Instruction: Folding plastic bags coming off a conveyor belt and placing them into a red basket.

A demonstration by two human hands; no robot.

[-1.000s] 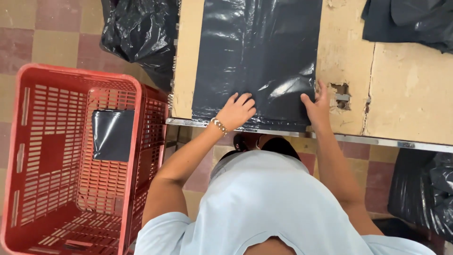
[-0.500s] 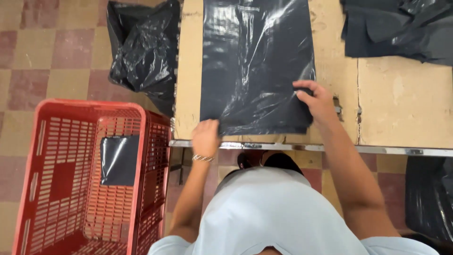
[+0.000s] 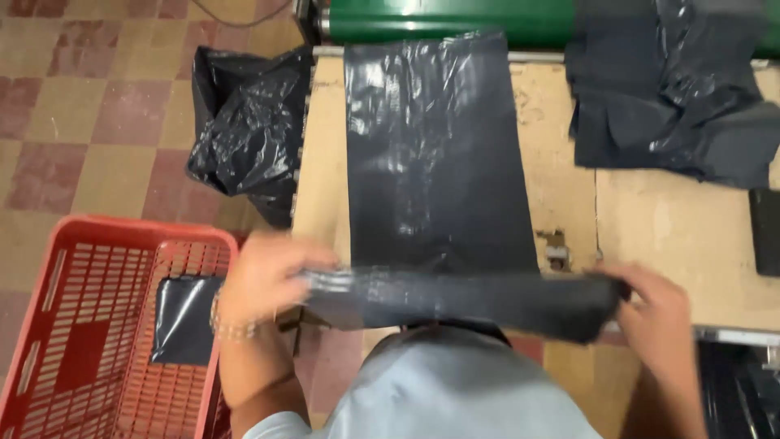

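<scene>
Going left to right: the red plastic crate (image 3: 89,341) sits on the tiled floor with one folded dark bag (image 3: 185,319) lying flat inside it, same as half a second ago. Just past it, the left hand (image 3: 264,280) is closed on the near left corner of the black plastic bag (image 3: 435,171), fingers curled around the edge. It's motion-blurred, so I can't say exactly how the fingers sit, but they do look clamped on the plastic.

What's changed: earlier both hands were pressed flat on the bag's near edge at the table lip. Now that edge is lifted off the wooden table (image 3: 682,228) and doubled into a thick band running hand to hand, so a fold looks to be starting. The rest of the bag still lies flat, stretching away to the green roller (image 3: 455,20) at the far side.

The right hand (image 3: 658,313) pinches the other end of the band, fingers shut on it, and sits lower than it did before.

Around it: a crumpled black bag heap (image 3: 244,138) on the floor by the table's left side, and a loose pile of dark bags (image 3: 674,97) on the table at far right. The camera has also tipped forward since the earlier frames, showing more of the table.
</scene>
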